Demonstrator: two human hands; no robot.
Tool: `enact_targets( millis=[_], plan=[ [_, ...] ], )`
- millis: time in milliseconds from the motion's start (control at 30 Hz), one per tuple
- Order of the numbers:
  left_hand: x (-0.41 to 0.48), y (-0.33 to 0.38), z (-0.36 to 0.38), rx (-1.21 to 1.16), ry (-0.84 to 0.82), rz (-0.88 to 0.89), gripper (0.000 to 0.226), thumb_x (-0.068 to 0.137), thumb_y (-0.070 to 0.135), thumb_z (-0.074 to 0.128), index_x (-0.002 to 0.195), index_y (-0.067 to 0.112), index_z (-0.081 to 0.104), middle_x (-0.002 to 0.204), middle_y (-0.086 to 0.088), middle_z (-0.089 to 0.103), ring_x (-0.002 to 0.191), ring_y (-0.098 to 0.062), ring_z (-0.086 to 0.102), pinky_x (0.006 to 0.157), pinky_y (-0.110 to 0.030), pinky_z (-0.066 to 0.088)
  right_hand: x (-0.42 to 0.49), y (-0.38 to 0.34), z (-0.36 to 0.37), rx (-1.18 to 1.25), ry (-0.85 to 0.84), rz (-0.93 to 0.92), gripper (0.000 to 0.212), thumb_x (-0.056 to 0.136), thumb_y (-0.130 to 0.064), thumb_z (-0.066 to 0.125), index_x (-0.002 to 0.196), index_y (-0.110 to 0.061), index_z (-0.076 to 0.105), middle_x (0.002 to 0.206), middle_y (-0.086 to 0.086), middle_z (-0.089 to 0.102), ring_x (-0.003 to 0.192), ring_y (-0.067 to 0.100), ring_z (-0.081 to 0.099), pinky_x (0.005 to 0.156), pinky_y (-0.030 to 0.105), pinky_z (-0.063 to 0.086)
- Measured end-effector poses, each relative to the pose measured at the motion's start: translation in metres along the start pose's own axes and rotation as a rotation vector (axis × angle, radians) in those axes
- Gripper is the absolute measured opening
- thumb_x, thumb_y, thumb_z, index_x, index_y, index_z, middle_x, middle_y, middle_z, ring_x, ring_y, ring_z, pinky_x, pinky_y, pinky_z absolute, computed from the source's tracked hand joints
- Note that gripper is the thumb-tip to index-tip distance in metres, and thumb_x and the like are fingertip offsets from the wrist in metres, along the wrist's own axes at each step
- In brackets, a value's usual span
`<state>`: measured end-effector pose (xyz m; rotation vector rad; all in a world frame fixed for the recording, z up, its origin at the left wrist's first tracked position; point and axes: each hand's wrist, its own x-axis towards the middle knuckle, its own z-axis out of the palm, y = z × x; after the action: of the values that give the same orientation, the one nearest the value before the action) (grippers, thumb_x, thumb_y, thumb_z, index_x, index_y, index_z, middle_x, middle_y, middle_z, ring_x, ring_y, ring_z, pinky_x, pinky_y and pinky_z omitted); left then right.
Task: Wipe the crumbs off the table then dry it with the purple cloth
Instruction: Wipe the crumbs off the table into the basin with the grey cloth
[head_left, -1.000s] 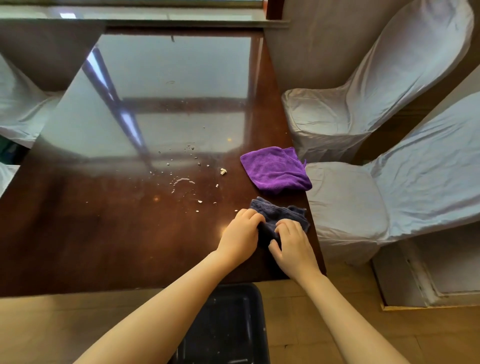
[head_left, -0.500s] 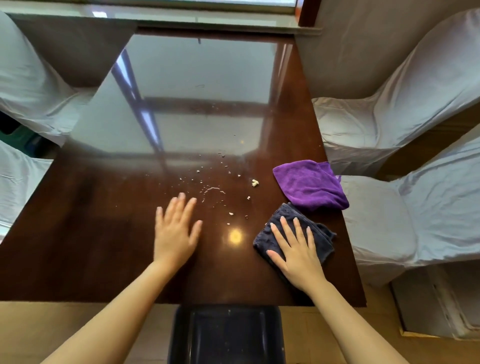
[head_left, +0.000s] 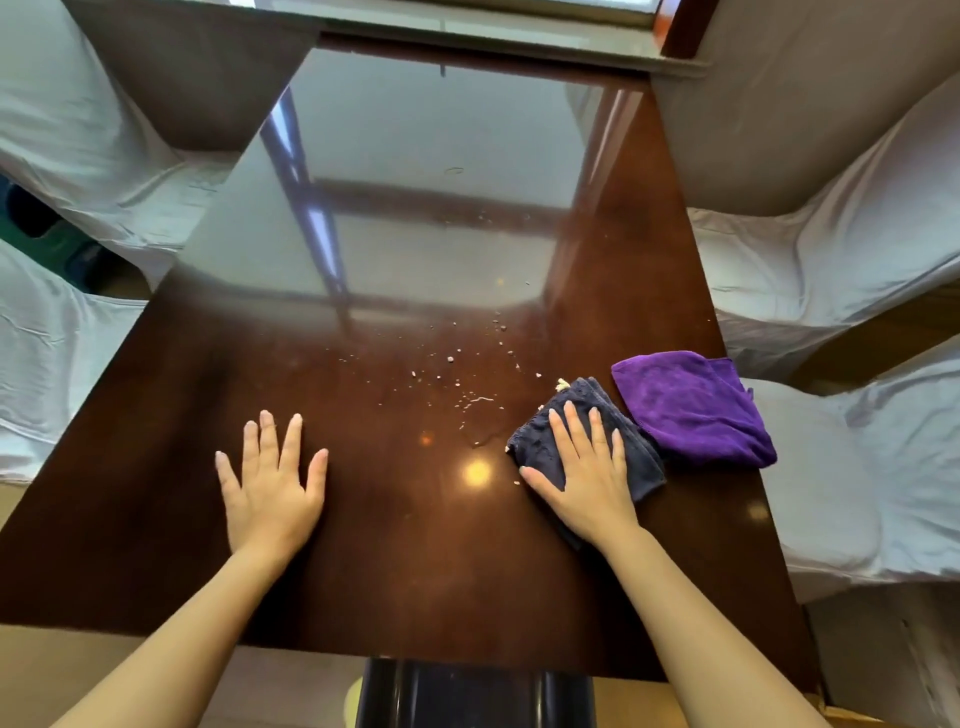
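Note:
Small pale crumbs (head_left: 451, 359) and a wet smear lie scattered on the glossy dark wooden table (head_left: 415, 571), right of centre. A folded dark grey cloth (head_left: 592, 397) lies just right of them, a larger crumb touching its far corner. My right hand (head_left: 584, 478) presses flat on this cloth with fingers spread. The purple cloth (head_left: 691, 410) sits crumpled at the table's right edge, touching the dark cloth. My left hand (head_left: 270, 488) rests flat on bare wood to the left, holding nothing.
White-covered chairs stand close along the right side (head_left: 831, 260) and the left side (head_left: 67, 135) of the table. A black bin (head_left: 472, 696) sits on the floor under the near edge. A window sill runs along the far end.
My left hand let go of the dark cloth and moved left onto the table. My right hand flattened on the cloth and pushed it forward and left, up to the crumbs.

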<state>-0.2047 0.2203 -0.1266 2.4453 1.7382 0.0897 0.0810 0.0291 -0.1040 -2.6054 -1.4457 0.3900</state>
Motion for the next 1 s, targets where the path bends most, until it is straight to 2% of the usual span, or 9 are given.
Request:
enact_targets(
  millis=[200, 400, 467, 567, 667, 733, 800, 900, 1000],
  plan=[
    [-0.002, 0.001, 0.0, 0.013, 0.009, 0.003, 0.061, 0.091, 0.053, 0.022, 0.145, 0.025, 0.015, 0.157, -0.009, 0.011, 0.145, -0.021, 0.003, 0.114, -0.051, -0.001, 0.002, -0.022, 0.005, 0.048, 0.027, -0.164, 0.064, 0.091, -0.046, 0.042, 0.145, -0.027, 0.015, 0.157, -0.005, 0.011, 0.145, 0.02, -0.002, 0.115, 0.041, -0.005],
    [-0.003, 0.002, -0.002, 0.011, 0.004, -0.001, 0.062, 0.091, 0.053, 0.02, 0.145, 0.024, 0.014, 0.157, -0.009, 0.01, 0.145, -0.021, 0.002, 0.114, -0.051, 0.0, -0.02, -0.041, 0.009, 0.405, 0.182, -0.184, 0.035, 0.09, -0.005, 0.051, 0.124, -0.013, 0.055, 0.137, 0.002, 0.052, 0.136, 0.018, 0.034, 0.117, 0.037, 0.013],
    [-0.003, 0.001, -0.001, 0.002, 0.001, -0.004, 0.062, 0.091, 0.053, 0.02, 0.145, 0.025, 0.015, 0.157, -0.008, 0.01, 0.145, -0.02, 0.002, 0.114, -0.051, -0.001, -0.025, -0.043, 0.009, 0.554, 0.226, -0.064, 0.031, 0.091, -0.005, 0.05, 0.12, -0.013, 0.057, 0.128, 0.001, 0.059, 0.129, 0.018, 0.042, 0.111, 0.024, 0.024],
    [-0.002, 0.001, -0.001, 0.009, 0.006, 0.0, 0.062, 0.091, 0.053, 0.02, 0.145, 0.025, 0.015, 0.157, -0.009, 0.012, 0.145, -0.021, 0.003, 0.114, -0.051, 0.0, -0.026, -0.04, -0.003, 0.884, 0.37, 0.166, 0.026, 0.09, -0.001, 0.051, 0.111, -0.012, 0.063, 0.1, -0.016, 0.064, 0.104, 0.015, 0.057, 0.086, 0.001, 0.034],
    [-0.002, 0.001, -0.001, 0.02, 0.008, 0.003, 0.062, 0.09, 0.054, 0.018, 0.145, 0.024, 0.016, 0.156, -0.009, 0.012, 0.144, -0.022, 0.004, 0.114, -0.052, 0.001, -0.015, -0.029, -0.026, 1.217, 0.378, 0.332, 0.026, 0.092, -0.005, 0.046, 0.093, -0.021, 0.067, 0.089, -0.017, 0.068, 0.091, 0.004, 0.061, 0.079, 0.01, 0.043],
    [-0.002, 0.001, -0.001, 0.022, 0.005, 0.002, 0.063, 0.089, 0.055, 0.016, 0.145, 0.025, 0.016, 0.156, -0.009, 0.012, 0.144, -0.022, 0.004, 0.114, -0.051, 0.001, -0.003, -0.021, -0.047, 1.309, 0.42, 0.366, 0.028, 0.092, -0.007, 0.044, 0.086, -0.022, 0.067, 0.076, -0.017, 0.072, 0.077, -0.003, 0.064, 0.068, 0.009, 0.048],
    [-0.002, 0.001, -0.001, 0.024, 0.003, -0.002, 0.064, 0.089, 0.055, 0.015, 0.145, 0.025, 0.015, 0.157, -0.009, 0.011, 0.145, -0.021, 0.003, 0.114, -0.051, 0.0, 0.012, -0.016, -0.07, 1.326, 0.477, 0.39, 0.026, 0.092, -0.012, 0.045, 0.084, -0.024, 0.067, 0.076, -0.018, 0.072, 0.077, -0.003, 0.066, 0.067, 0.014, 0.051],
    [-0.001, 0.002, -0.003, 0.026, 0.004, -0.005, 0.065, 0.088, 0.056, 0.013, 0.145, 0.025, 0.014, 0.157, -0.008, 0.009, 0.145, -0.021, 0.002, 0.114, -0.051, 0.0, 0.039, -0.013, -0.101, 1.25, 0.498, 0.327, 0.024, 0.09, -0.023, 0.046, 0.086, -0.033, 0.066, 0.091, -0.012, 0.068, 0.092, 0.006, 0.063, 0.075, 0.023, 0.053],
    [-0.002, 0.003, -0.004, 0.02, -0.004, -0.007, 0.066, 0.088, 0.056, 0.011, 0.146, 0.025, 0.012, 0.157, -0.007, 0.007, 0.144, -0.02, 0.001, 0.115, -0.051, -0.001, 0.076, -0.018, -0.116, 1.159, 0.525, 0.19, 0.022, 0.092, -0.02, 0.044, 0.093, -0.029, 0.064, 0.093, -0.012, 0.065, 0.089, 0.0, 0.061, 0.07, 0.008, 0.048]
  ],
)
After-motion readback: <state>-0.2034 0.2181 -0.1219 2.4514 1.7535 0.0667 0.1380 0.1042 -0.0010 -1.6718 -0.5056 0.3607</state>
